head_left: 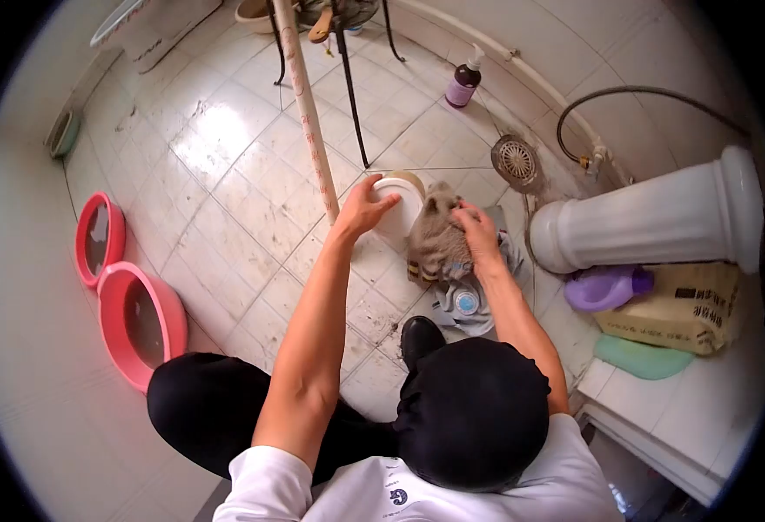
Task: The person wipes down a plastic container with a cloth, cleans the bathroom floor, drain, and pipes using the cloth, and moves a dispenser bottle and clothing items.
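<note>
My left hand [365, 209] grips the side of a white round tub [404, 207], its thumb lying over the near face. Beside it, my right hand [478, 233] is closed on a crumpled grey-brown cloth [439, 239], fingers pressed into its upper right. The cloth hangs right next to the tub; whether they touch I cannot tell. Under and below the cloth lies a grey plastic package [452, 306] with a round blue label, partly covered.
Two pink basins [114, 278] of dark water stand at left. A pale pipe [308, 113] rises beside a black metal stand [348, 87]. Right are a pump bottle [463, 83], floor drain [516, 162], white pedestal [644, 213], purple bottle [604, 289] and tan bag [687, 309].
</note>
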Tool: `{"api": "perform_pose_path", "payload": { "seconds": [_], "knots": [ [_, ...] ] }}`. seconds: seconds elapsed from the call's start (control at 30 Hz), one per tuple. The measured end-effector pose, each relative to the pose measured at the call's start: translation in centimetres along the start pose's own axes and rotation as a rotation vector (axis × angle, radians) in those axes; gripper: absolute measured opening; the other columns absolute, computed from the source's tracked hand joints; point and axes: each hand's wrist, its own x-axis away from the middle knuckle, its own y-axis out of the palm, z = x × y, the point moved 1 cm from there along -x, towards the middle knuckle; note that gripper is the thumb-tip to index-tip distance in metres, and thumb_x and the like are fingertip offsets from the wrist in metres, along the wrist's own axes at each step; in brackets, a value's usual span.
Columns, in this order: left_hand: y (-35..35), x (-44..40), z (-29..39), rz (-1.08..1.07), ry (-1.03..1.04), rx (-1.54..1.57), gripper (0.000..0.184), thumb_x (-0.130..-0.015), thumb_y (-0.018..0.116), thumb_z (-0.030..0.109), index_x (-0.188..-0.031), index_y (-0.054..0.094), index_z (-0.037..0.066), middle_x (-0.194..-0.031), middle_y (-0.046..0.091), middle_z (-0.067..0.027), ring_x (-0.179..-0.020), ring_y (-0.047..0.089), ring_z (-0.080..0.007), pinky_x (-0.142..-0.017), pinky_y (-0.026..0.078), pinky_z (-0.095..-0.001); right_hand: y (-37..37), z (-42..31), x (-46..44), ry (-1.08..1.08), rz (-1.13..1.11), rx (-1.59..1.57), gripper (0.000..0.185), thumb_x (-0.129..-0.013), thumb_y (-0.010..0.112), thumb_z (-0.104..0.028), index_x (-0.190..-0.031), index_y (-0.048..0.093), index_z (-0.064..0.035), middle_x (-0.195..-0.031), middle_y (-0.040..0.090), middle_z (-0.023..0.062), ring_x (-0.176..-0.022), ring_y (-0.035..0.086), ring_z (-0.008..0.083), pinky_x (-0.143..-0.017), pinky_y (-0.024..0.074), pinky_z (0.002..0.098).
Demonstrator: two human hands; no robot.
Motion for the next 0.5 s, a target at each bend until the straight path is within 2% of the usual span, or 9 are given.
{"api": "perform_pose_path", "payload": {
  "seconds": [0.1, 0.13, 0.23, 0.27, 0.37, 0.4, 0.5],
  "knots": [
    [0.6, -0.7, -0.1, 0.127, 0.020, -0.049, 0.077, -0.086, 0.087, 0.038, -0.143, 0.056, -0.003, -0.123, 0.072, -0.0198, -0.112, 0.070, -0.0265, -0.096, 0.055, -0.0391, -0.7, -3.1, 0.0, -0.056, 0.017, -0.123, 0.052, -0.092, 0.077, -0.027, -0.134, 0.063, 0.0014, -0.114, 0.072, 0.0092, -0.099, 0.068, 0.0153, -0.087, 0.0544, 0.0289],
    [0.8, -1.2, -0.3, 0.184, 0.041, -0.050, 0.078, -0.083, 0.089, 0.041, -0.140, 0.058, -0.003, -0.120, 0.073, -0.0189, -0.110, 0.070, -0.0263, -0.095, 0.055, -0.0391, -0.3, -4.4, 0.3, -0.085, -0.003, -0.143, 0.049, -0.092, 0.078, -0.023, -0.133, 0.064, 0.0009, -0.116, 0.072, 0.0096, -0.100, 0.068, 0.0148, -0.087, 0.0543, 0.0283],
    [2.0, -1.6, -0.4, 0.212, -0.049, 0.102, 0.082, -0.080, 0.089, 0.043, -0.139, 0.058, -0.004, -0.126, 0.070, -0.0247, -0.116, 0.069, -0.0335, -0.098, 0.055, -0.0411, 0.1, -5.2, -0.5, -0.178, -0.106, -0.080, 0.046, -0.092, 0.079, -0.021, -0.131, 0.065, 0.0018, -0.118, 0.071, 0.0105, -0.102, 0.068, 0.0142, -0.088, 0.0547, 0.0277],
    [2.5, -1.9, -0.8, 0.199, -0.023, 0.144, 0.080, -0.081, 0.088, 0.042, -0.139, 0.058, -0.004, -0.126, 0.070, -0.0253, -0.116, 0.069, -0.0334, -0.099, 0.055, -0.0413, 0.8, -4.8, -1.3, -0.261, -0.102, 0.016, 0.049, -0.089, 0.082, -0.023, -0.128, 0.066, 0.0018, -0.118, 0.072, 0.0127, -0.102, 0.069, 0.0183, -0.089, 0.0553, 0.0313],
    [3.4, -2.7, -1.5, 0.138, 0.029, 0.274, 0.076, -0.084, 0.085, 0.037, -0.142, 0.056, -0.003, -0.127, 0.070, -0.0252, -0.117, 0.069, -0.0340, -0.099, 0.055, -0.0415, 3.4, -3.3, -3.7, -0.716, -0.098, 0.567, 0.050, -0.084, 0.084, -0.025, -0.125, 0.069, 0.0006, -0.118, 0.073, 0.0161, -0.102, 0.071, 0.0269, -0.091, 0.0555, 0.0366],
    [3.1, -2.7, -1.3, 0.117, 0.049, 0.225, 0.074, -0.085, 0.084, 0.035, -0.143, 0.055, -0.002, -0.128, 0.069, -0.0251, -0.117, 0.069, -0.0343, -0.099, 0.054, -0.0415, 5.0, -4.6, -2.2, -0.728, -0.004, 0.622, 0.049, -0.080, 0.084, -0.025, -0.121, 0.071, -0.0007, -0.117, 0.072, 0.0182, -0.104, 0.071, 0.0342, -0.093, 0.0547, 0.0407],
    [2.2, -2.6, -1.0, 0.073, 0.100, 0.131, 0.070, -0.086, 0.080, 0.027, -0.145, 0.053, 0.000, -0.130, 0.068, -0.0249, -0.119, 0.068, -0.0352, -0.101, 0.054, -0.0413, 5.7, -5.4, -3.7, -0.669, 0.047, 0.690, 0.044, -0.080, 0.083, -0.024, -0.115, 0.073, -0.0006, -0.117, 0.072, 0.0190, -0.107, 0.071, 0.0350, -0.094, 0.0543, 0.0408]
  ]
}}
